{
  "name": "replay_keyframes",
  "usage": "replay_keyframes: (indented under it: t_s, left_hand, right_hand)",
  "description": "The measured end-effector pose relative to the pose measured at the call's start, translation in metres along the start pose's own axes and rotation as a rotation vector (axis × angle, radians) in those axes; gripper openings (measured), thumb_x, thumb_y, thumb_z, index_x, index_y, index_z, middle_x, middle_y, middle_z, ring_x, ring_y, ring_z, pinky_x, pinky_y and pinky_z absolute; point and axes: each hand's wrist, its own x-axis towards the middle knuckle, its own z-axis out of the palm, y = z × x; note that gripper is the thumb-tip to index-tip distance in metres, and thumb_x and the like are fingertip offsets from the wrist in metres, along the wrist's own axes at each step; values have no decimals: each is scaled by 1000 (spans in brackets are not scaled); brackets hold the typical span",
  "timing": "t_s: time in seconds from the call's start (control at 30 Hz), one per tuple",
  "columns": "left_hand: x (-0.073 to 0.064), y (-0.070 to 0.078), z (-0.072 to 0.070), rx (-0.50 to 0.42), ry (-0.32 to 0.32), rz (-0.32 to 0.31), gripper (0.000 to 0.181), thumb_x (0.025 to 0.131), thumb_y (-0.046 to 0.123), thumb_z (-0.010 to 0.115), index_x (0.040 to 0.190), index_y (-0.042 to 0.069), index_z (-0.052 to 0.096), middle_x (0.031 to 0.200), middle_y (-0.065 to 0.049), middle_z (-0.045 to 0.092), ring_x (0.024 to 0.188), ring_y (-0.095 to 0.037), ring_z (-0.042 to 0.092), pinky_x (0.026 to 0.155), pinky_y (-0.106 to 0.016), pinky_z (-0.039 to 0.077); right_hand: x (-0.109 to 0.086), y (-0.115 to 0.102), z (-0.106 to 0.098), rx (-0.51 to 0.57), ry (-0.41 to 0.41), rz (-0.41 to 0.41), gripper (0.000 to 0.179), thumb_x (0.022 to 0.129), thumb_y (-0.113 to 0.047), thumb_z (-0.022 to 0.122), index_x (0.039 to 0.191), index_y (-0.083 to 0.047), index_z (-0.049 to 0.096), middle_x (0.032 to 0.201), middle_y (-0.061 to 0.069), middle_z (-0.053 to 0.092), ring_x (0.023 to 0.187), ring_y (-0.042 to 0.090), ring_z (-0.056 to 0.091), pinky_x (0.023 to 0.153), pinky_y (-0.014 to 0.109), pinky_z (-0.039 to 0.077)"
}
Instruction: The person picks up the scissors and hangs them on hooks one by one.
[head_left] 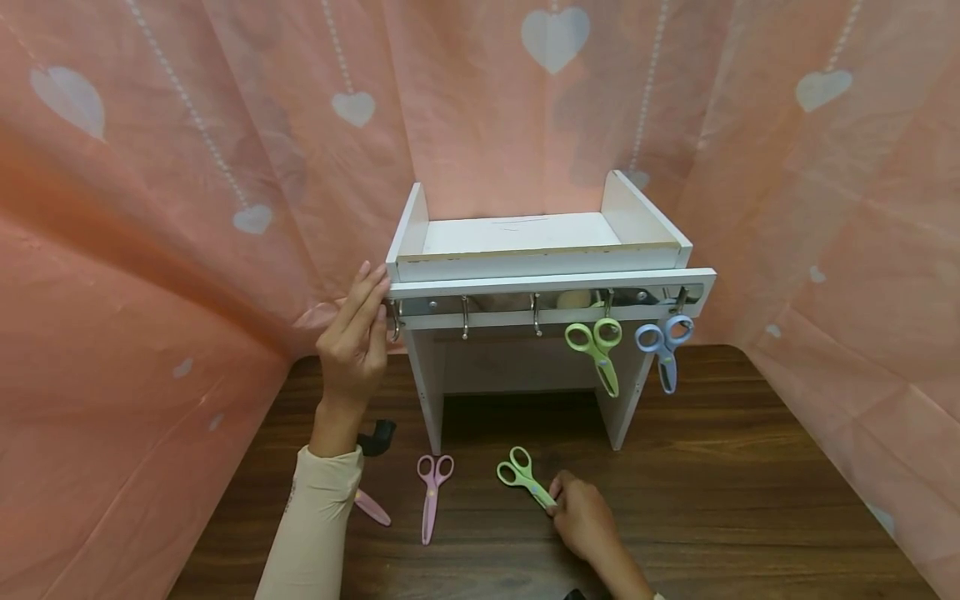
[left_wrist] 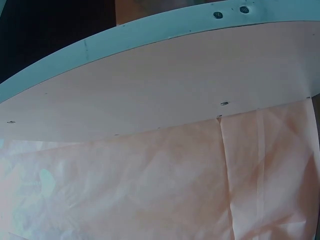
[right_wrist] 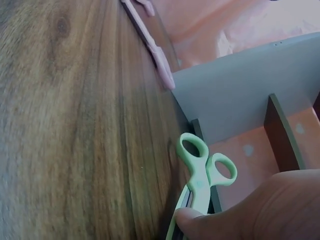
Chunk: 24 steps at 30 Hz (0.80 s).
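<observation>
My right hand (head_left: 588, 517) pinches light green scissors (head_left: 534, 486) by the blade end, low over the wooden tabletop; the handle loops point away from the hand. In the right wrist view, the thumb (right_wrist: 192, 220) presses on the blades below the green loops. My left hand (head_left: 352, 350) rests against the left end of a white hook rail (head_left: 487, 318), fingers extended upward. Another green pair of scissors (head_left: 604, 358) and a blue pair (head_left: 666, 358) hang from the rail's two right hooks. Pink scissors (head_left: 431, 496) lie on the tabletop between my hands.
The rail fronts a white shelf unit (head_left: 630, 208) standing on the dark wooden tabletop (head_left: 720, 483). A second pink pair of scissors (head_left: 372, 507) is partly hidden by my left forearm. Pink curtain (head_left: 480, 108) with hearts surrounds the back and sides.
</observation>
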Motion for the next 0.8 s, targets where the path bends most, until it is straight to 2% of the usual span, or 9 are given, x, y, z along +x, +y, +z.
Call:
replay_keyframes:
  t_s: [0.2,0.4,0.57,0.8]
  left_hand:
    - [-1,-1,0,-2,-8,2,27,99,-3,56,121,-10,69,128,-21,67,126,-44,58,105,-43,50]
    - [0,0,0,-10,-7,-3,28,92,-13,59,119,-12,69,126,-24,67,125,-44,59,105,-43,49]
    - [4,5,-1,-11,-17,-10,31,87,-19,60,116,-14,69,124,-27,67,123,-45,60,105,-40,50]
    - [18,19,-6,-35,-16,-16,32,84,-22,61,114,-16,69,120,-30,67,118,-48,62,105,-38,50]
  right_hand:
    - [2,0,-8,123,12,-11,29,75,12,78,82,-9,59,66,-4,57,58,7,49,53,23,42]
    - [5,-9,-26,184,39,-3,28,76,13,78,84,-8,61,71,-1,58,60,9,52,53,22,45]
    - [7,-19,-44,225,43,1,26,79,13,77,87,-6,62,74,1,59,63,11,55,55,22,48]
    - [10,-31,-71,211,79,-67,22,82,9,77,89,-7,63,77,1,62,67,12,57,59,22,49]
